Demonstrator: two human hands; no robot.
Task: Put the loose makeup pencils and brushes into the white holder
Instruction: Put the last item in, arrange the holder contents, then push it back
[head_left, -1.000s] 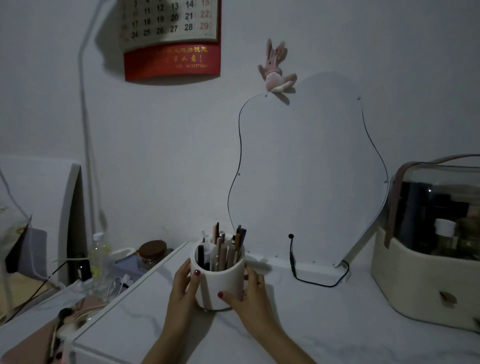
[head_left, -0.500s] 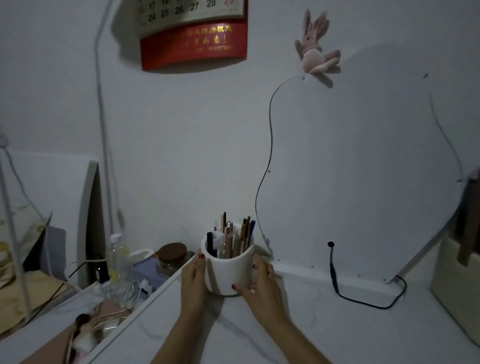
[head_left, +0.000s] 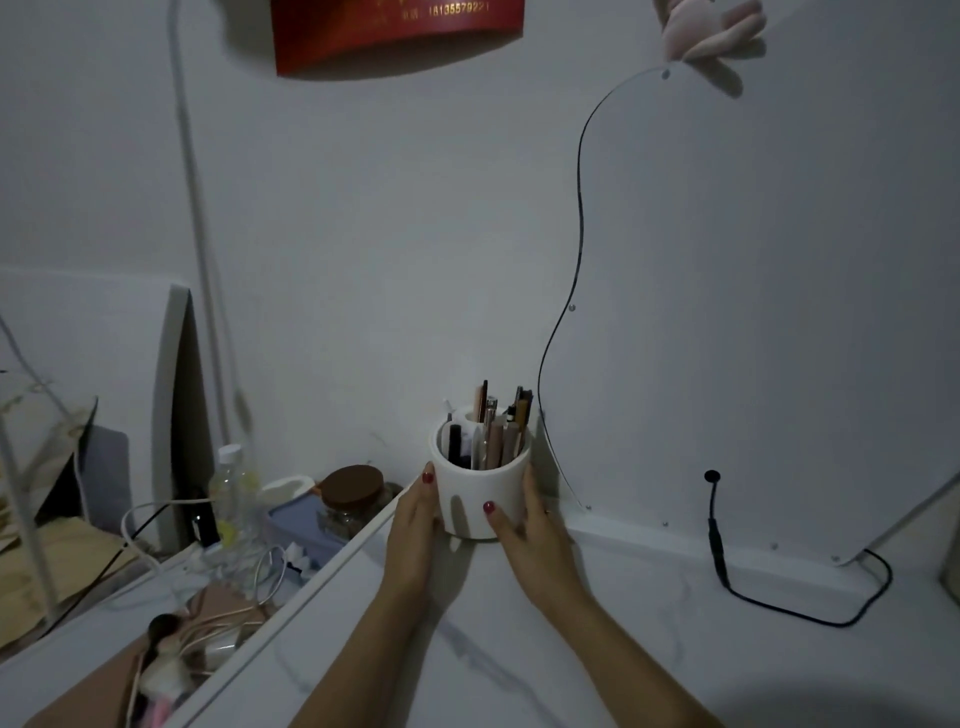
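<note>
The white holder (head_left: 480, 493) is a round cup standing upright at the back left corner of the marble table, close to the wall. Several makeup pencils and brushes (head_left: 498, 431) stand inside it, tips poking above the rim. My left hand (head_left: 415, 525) presses its left side and my right hand (head_left: 524, 525) wraps its right side and front. Both thumbs lie on the cup's front. I see no loose pencils on the tabletop.
A wavy mirror (head_left: 753, 312) leans on the wall just right of the holder, with a black cable (head_left: 727, 566) trailing across the table. Left of the table edge, a lower shelf holds a brown-lidded jar (head_left: 353, 499), a plastic bottle (head_left: 231, 493), cords and a brush (head_left: 161, 654).
Both hands have pushed the holder farther back and left toward the wall corner. The camera view has moved left and closer, so the cosmetics case on the right has dropped out of sight.
</note>
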